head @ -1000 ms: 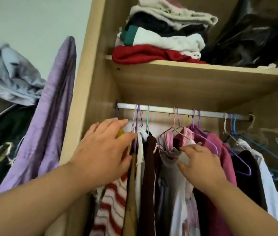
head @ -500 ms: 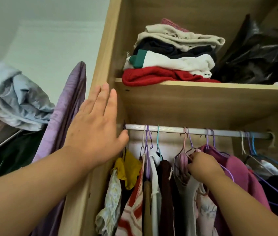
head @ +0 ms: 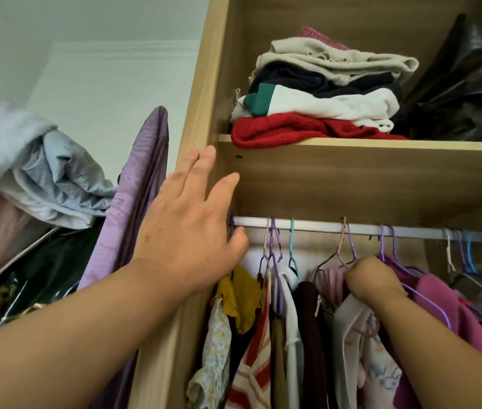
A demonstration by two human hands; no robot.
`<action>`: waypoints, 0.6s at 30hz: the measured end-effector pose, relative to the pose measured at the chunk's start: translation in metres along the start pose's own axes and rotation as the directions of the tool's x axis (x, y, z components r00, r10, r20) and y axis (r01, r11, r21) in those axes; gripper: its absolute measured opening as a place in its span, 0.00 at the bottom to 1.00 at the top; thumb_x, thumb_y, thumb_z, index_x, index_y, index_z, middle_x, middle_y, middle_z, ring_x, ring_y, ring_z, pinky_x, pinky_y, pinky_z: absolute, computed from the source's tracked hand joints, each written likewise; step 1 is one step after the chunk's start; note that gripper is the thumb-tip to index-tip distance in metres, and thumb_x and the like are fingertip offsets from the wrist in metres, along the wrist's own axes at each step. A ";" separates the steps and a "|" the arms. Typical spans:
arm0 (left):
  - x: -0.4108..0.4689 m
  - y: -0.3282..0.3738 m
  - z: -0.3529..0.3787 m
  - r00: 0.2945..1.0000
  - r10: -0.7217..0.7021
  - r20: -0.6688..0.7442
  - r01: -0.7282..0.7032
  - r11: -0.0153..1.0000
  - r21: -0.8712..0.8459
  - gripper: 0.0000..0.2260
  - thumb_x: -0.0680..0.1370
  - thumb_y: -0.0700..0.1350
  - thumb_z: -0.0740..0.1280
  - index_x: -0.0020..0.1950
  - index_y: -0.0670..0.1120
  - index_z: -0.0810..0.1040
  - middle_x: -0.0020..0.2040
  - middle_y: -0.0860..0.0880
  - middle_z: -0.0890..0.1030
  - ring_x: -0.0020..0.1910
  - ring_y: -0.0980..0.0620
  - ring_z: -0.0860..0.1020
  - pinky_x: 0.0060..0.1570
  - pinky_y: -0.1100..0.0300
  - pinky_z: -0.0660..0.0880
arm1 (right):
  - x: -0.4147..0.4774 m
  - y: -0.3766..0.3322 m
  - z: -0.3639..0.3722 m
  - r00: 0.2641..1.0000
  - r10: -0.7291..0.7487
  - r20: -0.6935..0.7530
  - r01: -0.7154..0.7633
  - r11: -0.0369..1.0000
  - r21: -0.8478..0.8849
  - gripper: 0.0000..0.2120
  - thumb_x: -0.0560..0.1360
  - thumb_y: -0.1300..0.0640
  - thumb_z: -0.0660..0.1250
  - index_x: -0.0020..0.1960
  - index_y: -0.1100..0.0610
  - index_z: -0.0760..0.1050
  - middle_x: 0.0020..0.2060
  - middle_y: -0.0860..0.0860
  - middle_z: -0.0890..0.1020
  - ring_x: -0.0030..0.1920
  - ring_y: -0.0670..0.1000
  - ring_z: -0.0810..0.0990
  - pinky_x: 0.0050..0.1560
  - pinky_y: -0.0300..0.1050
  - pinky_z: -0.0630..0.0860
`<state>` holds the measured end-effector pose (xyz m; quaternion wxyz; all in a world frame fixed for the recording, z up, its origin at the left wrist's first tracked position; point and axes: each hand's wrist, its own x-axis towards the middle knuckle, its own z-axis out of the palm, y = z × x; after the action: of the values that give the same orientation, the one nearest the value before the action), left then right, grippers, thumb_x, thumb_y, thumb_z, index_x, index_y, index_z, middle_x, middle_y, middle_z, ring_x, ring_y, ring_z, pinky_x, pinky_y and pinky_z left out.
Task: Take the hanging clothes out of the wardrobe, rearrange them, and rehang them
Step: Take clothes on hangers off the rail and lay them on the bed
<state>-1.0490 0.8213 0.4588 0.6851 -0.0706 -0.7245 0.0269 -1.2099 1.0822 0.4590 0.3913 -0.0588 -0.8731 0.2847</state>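
The clothes [head: 307, 335] all hang packed on the rod [head: 322, 227] under the shelf [head: 351, 160]; none is out yet. The left hand [head: 186, 231] is raised at the rod's left end. Its fingers [head: 204, 166] are straight and spread against the side panel [head: 201, 98], the thumb is just beside the first hook, and it holds nothing. The right hand [head: 372, 281] is pushed in among the hangers [head: 275, 249] near the pink top [head: 440, 305]. Its fingers are curled out of sight in the cloth, so I cannot tell which hanger they hold, if any. The main risk looks like tangling: the wire hooks sit crowded and some cross, so lifting one could drag a neighbour off the rod and drop it. Some pieces sit loosely, such as the yellow garment [head: 242, 293] bunched at the left, and a sideways tug could slide them off their hangers. The shelf is close above the rod, so a lifted hook or knuckles could catch on it. Pulling one-handed would make a snag likelier.
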 end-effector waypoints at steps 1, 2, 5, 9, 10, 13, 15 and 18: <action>0.000 0.000 -0.001 1.000 0.003 0.003 -0.003 1.000 0.000 0.30 0.69 0.56 0.60 0.70 0.49 0.70 0.76 0.41 0.58 0.76 0.43 0.53 0.73 0.47 0.55 | 0.000 -0.001 -0.004 1.000 -0.006 -0.002 0.006 1.000 -0.015 0.11 0.77 0.59 0.59 0.53 0.64 0.76 0.51 0.62 0.79 0.53 0.61 0.79 0.44 0.46 0.70; 0.000 0.000 -0.001 1.000 0.003 0.006 -0.003 1.000 0.002 0.28 0.68 0.56 0.61 0.67 0.50 0.72 0.76 0.41 0.59 0.76 0.43 0.54 0.73 0.47 0.55 | 0.001 -0.001 -0.008 1.000 -0.021 0.004 0.021 0.999 -0.035 0.11 0.76 0.60 0.59 0.52 0.64 0.77 0.52 0.62 0.80 0.54 0.61 0.79 0.44 0.46 0.70; -0.001 0.000 -0.001 1.000 0.004 0.007 -0.004 1.000 0.016 0.25 0.68 0.56 0.61 0.64 0.49 0.75 0.75 0.40 0.62 0.76 0.42 0.55 0.73 0.46 0.56 | 0.001 -0.005 -0.021 0.998 -0.064 0.007 0.065 0.996 -0.065 0.10 0.75 0.61 0.59 0.48 0.63 0.77 0.51 0.62 0.80 0.53 0.61 0.79 0.44 0.45 0.70; -0.001 0.001 -0.001 1.000 0.005 -0.018 -0.005 1.000 0.030 0.23 0.68 0.55 0.62 0.61 0.49 0.77 0.73 0.40 0.65 0.75 0.41 0.57 0.72 0.48 0.56 | -0.001 -0.008 -0.033 0.990 -0.141 -0.004 0.139 0.984 -0.114 0.06 0.74 0.62 0.60 0.38 0.58 0.72 0.45 0.60 0.80 0.41 0.58 0.75 0.41 0.44 0.70; -0.001 0.001 -0.001 1.000 0.004 -0.023 -0.003 1.000 0.025 0.23 0.68 0.55 0.62 0.60 0.49 0.78 0.73 0.40 0.65 0.75 0.41 0.57 0.71 0.48 0.56 | -0.001 -0.009 -0.035 0.987 -0.159 -0.002 0.158 0.978 -0.137 0.07 0.73 0.62 0.60 0.37 0.57 0.71 0.45 0.60 0.80 0.40 0.57 0.74 0.41 0.44 0.69; -0.001 0.001 0.001 1.000 0.007 -0.018 -0.007 1.000 0.027 0.22 0.68 0.55 0.61 0.59 0.49 0.78 0.73 0.40 0.66 0.75 0.41 0.57 0.72 0.47 0.57 | -0.005 -0.012 -0.041 0.981 -0.193 0.002 0.191 0.968 -0.166 0.07 0.73 0.62 0.60 0.37 0.57 0.71 0.40 0.58 0.79 0.39 0.57 0.74 0.40 0.44 0.70; -0.001 0.000 0.001 1.000 0.008 -0.019 -0.008 0.999 0.032 0.22 0.68 0.55 0.61 0.58 0.49 0.78 0.72 0.40 0.66 0.75 0.41 0.56 0.72 0.48 0.56 | -0.009 -0.014 -0.044 0.978 -0.207 -0.005 0.203 0.963 -0.180 0.07 0.74 0.63 0.60 0.38 0.57 0.73 0.38 0.56 0.77 0.39 0.57 0.74 0.39 0.44 0.70; 0.000 -0.001 0.003 0.999 0.019 -0.026 -0.018 0.999 0.033 0.21 0.68 0.55 0.61 0.56 0.47 0.79 0.71 0.40 0.67 0.75 0.40 0.57 0.71 0.47 0.56 | -0.022 -0.013 -0.048 0.971 -0.238 -0.022 0.229 0.953 -0.197 0.07 0.74 0.63 0.60 0.41 0.58 0.76 0.40 0.58 0.80 0.39 0.58 0.76 0.39 0.43 0.70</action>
<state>-1.0518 0.8204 0.4587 0.6954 -0.0663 -0.7142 0.0442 -1.1587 1.0863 0.4778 0.4346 0.0007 -0.8882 0.1488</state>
